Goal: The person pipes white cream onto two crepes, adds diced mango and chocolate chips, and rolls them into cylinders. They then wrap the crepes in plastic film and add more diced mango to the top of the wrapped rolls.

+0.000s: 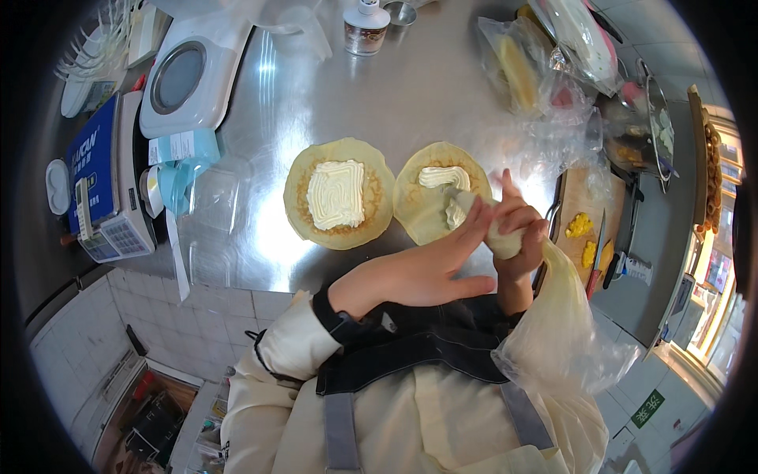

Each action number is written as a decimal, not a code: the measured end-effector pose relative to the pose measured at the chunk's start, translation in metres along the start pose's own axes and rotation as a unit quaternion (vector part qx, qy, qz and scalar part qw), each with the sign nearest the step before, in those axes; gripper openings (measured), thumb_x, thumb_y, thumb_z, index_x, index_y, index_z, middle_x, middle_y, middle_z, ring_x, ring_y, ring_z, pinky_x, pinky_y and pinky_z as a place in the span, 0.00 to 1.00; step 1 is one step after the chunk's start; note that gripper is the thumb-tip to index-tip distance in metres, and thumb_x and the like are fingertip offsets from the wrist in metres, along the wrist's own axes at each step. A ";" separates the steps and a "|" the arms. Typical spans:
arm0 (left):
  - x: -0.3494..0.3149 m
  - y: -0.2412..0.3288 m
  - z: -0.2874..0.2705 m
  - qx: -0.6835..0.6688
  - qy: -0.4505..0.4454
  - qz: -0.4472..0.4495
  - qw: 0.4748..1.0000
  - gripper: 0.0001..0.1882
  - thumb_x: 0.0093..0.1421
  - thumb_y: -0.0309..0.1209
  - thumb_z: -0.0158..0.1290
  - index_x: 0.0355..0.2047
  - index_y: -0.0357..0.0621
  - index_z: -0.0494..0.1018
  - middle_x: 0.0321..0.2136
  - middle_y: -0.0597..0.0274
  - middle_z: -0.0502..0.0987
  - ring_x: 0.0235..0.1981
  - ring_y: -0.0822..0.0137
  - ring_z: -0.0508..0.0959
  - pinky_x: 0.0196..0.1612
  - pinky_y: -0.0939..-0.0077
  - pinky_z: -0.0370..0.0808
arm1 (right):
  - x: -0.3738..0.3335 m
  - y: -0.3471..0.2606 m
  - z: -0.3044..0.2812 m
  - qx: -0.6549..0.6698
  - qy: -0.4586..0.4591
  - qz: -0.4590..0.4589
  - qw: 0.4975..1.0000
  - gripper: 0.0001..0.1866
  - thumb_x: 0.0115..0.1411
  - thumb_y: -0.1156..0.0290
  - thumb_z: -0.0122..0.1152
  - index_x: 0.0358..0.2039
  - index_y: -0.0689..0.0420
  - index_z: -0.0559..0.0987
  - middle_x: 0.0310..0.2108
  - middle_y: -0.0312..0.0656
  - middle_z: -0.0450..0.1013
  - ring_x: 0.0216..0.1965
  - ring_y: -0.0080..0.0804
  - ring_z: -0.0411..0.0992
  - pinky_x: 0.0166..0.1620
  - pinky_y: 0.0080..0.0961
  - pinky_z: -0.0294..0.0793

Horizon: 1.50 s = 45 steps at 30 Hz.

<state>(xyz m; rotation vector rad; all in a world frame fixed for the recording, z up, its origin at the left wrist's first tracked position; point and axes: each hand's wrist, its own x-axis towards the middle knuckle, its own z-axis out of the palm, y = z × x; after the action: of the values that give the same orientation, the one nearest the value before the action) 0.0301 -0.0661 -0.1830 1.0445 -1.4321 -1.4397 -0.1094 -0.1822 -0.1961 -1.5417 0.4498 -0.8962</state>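
From mid-view, your clear piping bag [564, 332] trails at 4 o'clock, your right hand [519, 227] gripping its filled end. Your left hand [430, 272], near 4, is spread wide at its tip; contact is unclear. At 2 lies the right crepe [417, 207], part-creamed; at 10, the left crepe [298, 197] under squared cream [336, 196]; beyond, at 12, a bottle [365, 38].

So, two crepes [377, 189] side by side mid-frame on the surface [332, 103], cream [336, 195] on both. Bottle [365, 38] up top, cup [401, 13] just right of it; cutting board [582, 188] off right, knife [598, 253] on it.
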 end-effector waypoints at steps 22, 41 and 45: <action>-0.048 -0.010 -0.001 -0.152 -0.119 -0.094 0.977 0.39 0.66 0.41 0.38 0.64 0.29 0.32 0.66 0.37 0.31 0.68 0.54 0.42 0.66 0.70 0.46 | -0.038 0.014 0.015 0.091 0.048 0.043 0.994 0.33 0.69 0.51 0.32 0.12 0.58 0.66 0.10 0.42 0.66 0.14 0.35 0.66 0.27 0.32 0.69; -0.024 0.004 -0.012 -0.156 -0.117 -0.082 0.977 0.35 0.69 0.40 0.36 0.66 0.37 0.34 0.68 0.47 0.31 0.69 0.59 0.37 0.67 0.70 0.42 | -0.012 0.011 0.004 0.084 0.034 0.046 0.995 0.33 0.70 0.55 0.31 0.09 0.58 0.64 0.09 0.41 0.63 0.12 0.32 0.62 0.23 0.26 0.66; -0.016 -0.017 -0.004 -0.228 -0.058 -0.049 0.971 0.35 0.68 0.35 0.39 0.66 0.39 0.33 0.68 0.51 0.32 0.69 0.63 0.36 0.67 0.70 0.41 | 0.006 0.017 0.005 0.028 0.056 0.024 0.998 0.33 0.70 0.55 0.29 0.10 0.58 0.65 0.09 0.40 0.63 0.12 0.31 0.61 0.23 0.26 0.65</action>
<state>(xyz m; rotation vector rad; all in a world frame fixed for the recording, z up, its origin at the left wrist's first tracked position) 0.0383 -0.0520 -0.1997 0.7547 -1.0608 -1.8169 -0.0981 -0.1866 -0.2107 -1.4292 0.5360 -0.9529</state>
